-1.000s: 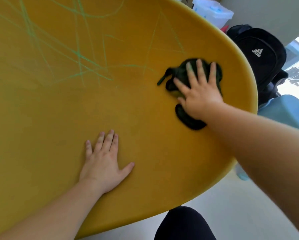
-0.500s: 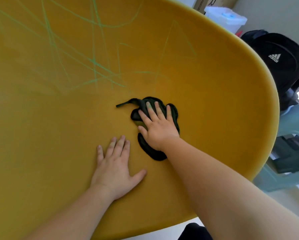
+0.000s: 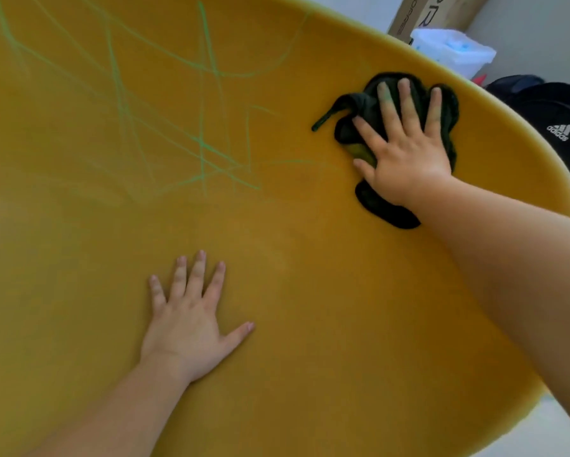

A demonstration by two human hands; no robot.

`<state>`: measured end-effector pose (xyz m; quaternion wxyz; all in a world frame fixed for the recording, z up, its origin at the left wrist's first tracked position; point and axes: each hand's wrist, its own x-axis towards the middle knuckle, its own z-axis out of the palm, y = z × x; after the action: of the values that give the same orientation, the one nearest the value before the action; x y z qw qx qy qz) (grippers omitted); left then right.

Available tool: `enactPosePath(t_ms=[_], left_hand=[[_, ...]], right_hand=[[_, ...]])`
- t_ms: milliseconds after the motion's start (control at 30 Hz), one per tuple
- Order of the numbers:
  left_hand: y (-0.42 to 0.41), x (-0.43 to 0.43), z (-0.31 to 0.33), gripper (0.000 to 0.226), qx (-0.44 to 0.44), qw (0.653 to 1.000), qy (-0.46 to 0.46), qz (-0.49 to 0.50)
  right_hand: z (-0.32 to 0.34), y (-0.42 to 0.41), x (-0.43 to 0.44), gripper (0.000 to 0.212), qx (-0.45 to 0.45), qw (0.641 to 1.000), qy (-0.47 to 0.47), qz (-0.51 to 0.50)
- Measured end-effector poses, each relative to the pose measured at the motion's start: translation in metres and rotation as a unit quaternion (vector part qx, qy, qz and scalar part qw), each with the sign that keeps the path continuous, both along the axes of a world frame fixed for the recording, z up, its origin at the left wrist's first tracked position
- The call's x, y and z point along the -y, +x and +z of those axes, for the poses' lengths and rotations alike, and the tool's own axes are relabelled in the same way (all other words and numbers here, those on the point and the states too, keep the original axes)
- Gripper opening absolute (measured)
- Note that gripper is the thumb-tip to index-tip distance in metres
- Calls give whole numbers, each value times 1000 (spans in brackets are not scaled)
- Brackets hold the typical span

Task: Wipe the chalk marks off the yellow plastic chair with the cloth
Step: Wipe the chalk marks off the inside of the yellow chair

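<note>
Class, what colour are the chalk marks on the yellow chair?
Green chalk marks, scribbled lines across the chair; clearest in the head view.

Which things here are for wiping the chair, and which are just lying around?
For the job: yellow chair; green chalk marks; dark cloth; right hand, pressing on the cloth; left hand, flat on the chair.

Just lying about: black backpack; white plastic tub; cardboard box.
</note>
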<state>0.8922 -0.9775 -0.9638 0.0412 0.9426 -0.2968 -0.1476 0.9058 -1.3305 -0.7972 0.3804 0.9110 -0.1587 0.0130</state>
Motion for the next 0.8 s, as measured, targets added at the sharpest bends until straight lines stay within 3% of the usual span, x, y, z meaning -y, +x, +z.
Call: enactPosePath(t_ms=[100,267,367,467,567,667,800], left_hand=[[3,0,-1,110,-4,1000,-7,6],[6,4,0,110,-5,1000,4,4],[7,4,-1,110,3,1000,2,9],[7,2,-2,109,2,1000,10,5],[6,0,-1,109,-2,1000,2,8],[6,0,2,109,-11,1000,11,-1],[7,1,3,108,-16,1000,15,-5]], right_hand=[[-31,30,-26,78,47,996,70,-6],[-110,45,-92,77,26,978,205,8],[-138,41,-125,74,-12,964,264,32],[-144,15,-141,70,-108,945,296,85],[-128,-13,-115,68,-151,956,238,75],[-77,-13,-52,68,-69,990,122,-10],[-3,22,-1,65,49,999,18,16]])
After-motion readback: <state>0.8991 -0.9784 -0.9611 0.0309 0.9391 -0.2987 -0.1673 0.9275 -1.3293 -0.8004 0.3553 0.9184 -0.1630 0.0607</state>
